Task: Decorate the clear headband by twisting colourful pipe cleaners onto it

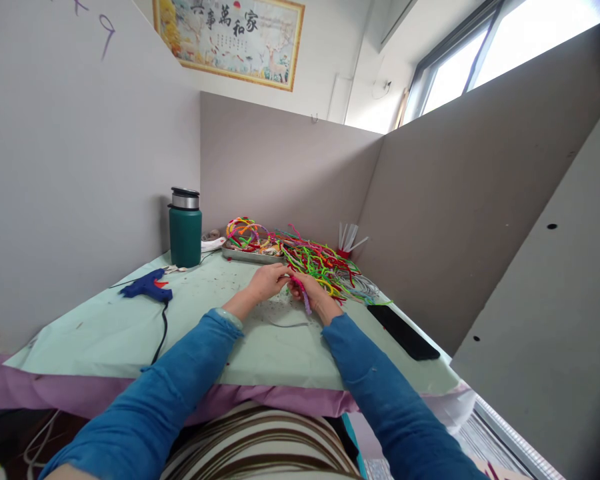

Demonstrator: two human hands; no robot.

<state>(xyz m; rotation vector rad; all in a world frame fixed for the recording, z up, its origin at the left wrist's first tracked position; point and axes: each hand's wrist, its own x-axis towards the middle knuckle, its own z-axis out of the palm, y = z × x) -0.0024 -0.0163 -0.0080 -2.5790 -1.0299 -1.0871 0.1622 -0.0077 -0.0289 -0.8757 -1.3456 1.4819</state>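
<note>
Over the middle of the table, my left hand (266,282) and my right hand (316,292) meet at the fingertips. Between them is a pink and purple pipe cleaner (306,301), its purple end hanging down beside my right palm. My right fingers are curled round it, and my left fingers pinch at its upper end. Just beyond my right hand spreads a heap of pipe cleaners (320,257) in green, red, yellow and grey. A thin grey strand (290,325) lies on the table below my hands.
A metal tray (250,256) holds several coloured pipe cleaner loops. To the left stand a green flask (185,233) and a blue glue gun (149,287) with a black cord. At the right lies a black flat object (404,332), and white sticks (347,237) stand behind. Grey panels enclose the table.
</note>
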